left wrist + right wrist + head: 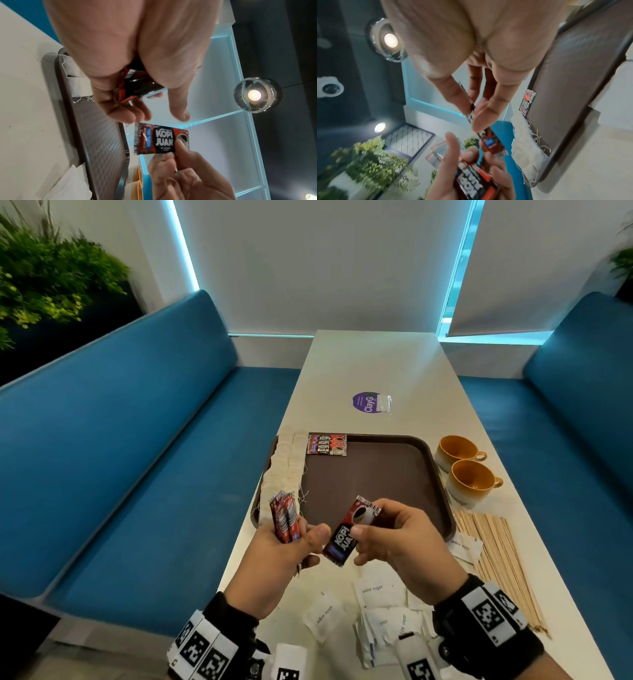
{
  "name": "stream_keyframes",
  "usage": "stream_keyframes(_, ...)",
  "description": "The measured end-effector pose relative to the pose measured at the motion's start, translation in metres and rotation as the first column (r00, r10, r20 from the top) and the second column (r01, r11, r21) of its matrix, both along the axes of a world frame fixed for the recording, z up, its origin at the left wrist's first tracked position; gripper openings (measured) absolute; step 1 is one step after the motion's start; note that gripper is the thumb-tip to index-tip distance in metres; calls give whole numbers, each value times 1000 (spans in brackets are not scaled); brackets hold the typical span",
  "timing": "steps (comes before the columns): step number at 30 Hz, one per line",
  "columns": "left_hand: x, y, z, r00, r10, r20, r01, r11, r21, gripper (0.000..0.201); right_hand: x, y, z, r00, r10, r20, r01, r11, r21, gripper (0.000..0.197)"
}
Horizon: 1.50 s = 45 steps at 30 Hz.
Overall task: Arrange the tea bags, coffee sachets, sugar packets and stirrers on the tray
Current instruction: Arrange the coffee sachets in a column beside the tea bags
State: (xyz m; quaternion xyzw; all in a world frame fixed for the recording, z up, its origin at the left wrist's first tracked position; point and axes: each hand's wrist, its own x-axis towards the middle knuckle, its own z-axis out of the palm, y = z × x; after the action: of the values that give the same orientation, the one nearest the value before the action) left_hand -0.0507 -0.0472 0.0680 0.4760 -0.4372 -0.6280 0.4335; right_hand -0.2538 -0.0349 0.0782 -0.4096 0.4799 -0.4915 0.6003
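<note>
My right hand [368,530] pinches one red-and-black coffee sachet [349,534] between thumb and fingers, above the near edge of the brown tray [376,474]. Beside it my left hand [301,537] grips a bundle of coffee sachets [284,517] upright. Both hands are close together. The single sachet [161,139] shows its label in the left wrist view. A row of tea bags [284,470] lines the tray's left side. Several coffee sachets [327,444] lie at its far left corner. White sugar packets [376,611] and wooden stirrers [496,559] lie on the table near me.
Two orange cups [466,467] stand right of the tray. A purple sticker [364,402] and a small clear packet [383,402] lie farther up the white table [394,361]. Blue benches [120,457] run along both sides.
</note>
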Motion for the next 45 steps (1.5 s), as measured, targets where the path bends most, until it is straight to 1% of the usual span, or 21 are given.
stream_keyframes(3,2,-1,-6,999,-37,17,37,999,9,42,-3,0,3,993,-53,108,47,997,61,17)
stream_keyframes(6,1,-3,-9,1000,-2,11,2,1000,0,38,-2,1,2,987,-66,143,54,995,87,23)
stream_keyframes(9,1,-5,-10,998,61,-13,-61,998,14,29,3,1,-3,987,-24,158,8,994,105,25)
stream_keyframes(12,6,-9,-11,990,130,-53,-129,991,21,27,5,-3,-10,997,0,79,-8,994,105,19)
stream_keyframes(14,8,-12,-12,982,174,-69,-172,985,32,28,3,-8,-15,1000,1,-17,1,996,91,18)
stream_keyframes(16,9,-15,-13,978,190,-87,-185,981,62,22,2,-16,-16,994,17,-112,-9,998,69,16)
stream_keyframes(17,10,-17,-13,977,190,-101,-181,979,92,17,1,-22,-15,989,26,-146,-17,998,59,16)
stream_keyframes(18,11,-18,-14,976,184,-114,-170,977,125,15,-1,-29,-14,985,21,-171,-13,999,48,16)
stream_keyframes(20,15,-21,-16,981,143,-129,-120,977,175,24,-5,-49,-11,983,-28,-179,35,999,35,18)
stream_keyframes(23,21,-22,-20,984,66,-163,-34,981,194,24,-13,-91,-10,988,-128,-81,132,990,40,21)
stream_keyframes(25,25,-24,-24,983,29,-181,9,979,203,27,-17,-125,-16,982,-187,-3,187,981,53,13)
stream_keyframes(26,26,-25,-26,982,20,-186,20,978,208,30,-19,-141,-19,980,-200,10,199,978,63,8)
stream_keyframes(28,30,-30,-30,982,25,-189,17,976,218,30,-24,-173,-31,980,-194,-42,198,976,88,7)
stream_keyframes(31,32,-40,-35,982,51,-182,-7,972,234,22,-30,-212,-50,970,-161,-182,187,973,134,13)
stream_keyframes(34,35,-48,-38,983,65,-171,-19,966,258,22,-32,-242,-70,939,-139,-313,197,967,161,19)
stream_keyframes(36,36,-52,-39,984,63,-165,-17,963,268,24,-32,-258,-82,914,-122,-386,202,964,173,19)
stream_keyframes(40,42,-59,-44,984,83,-159,-34,956,291,24,-25,-278,-99,873,-57,-485,179,962,209,23)
stream_keyframes(43,44,-63,-47,982,94,-164,-38,949,314,24,-20,-285,-104,843,-65,-533,196,961,194,28)
stream_keyframes(45,43,-64,-48,982,90,-166,-33,946,322,25,-17,-288,-105,807,-61,-588,208,960,187,29)
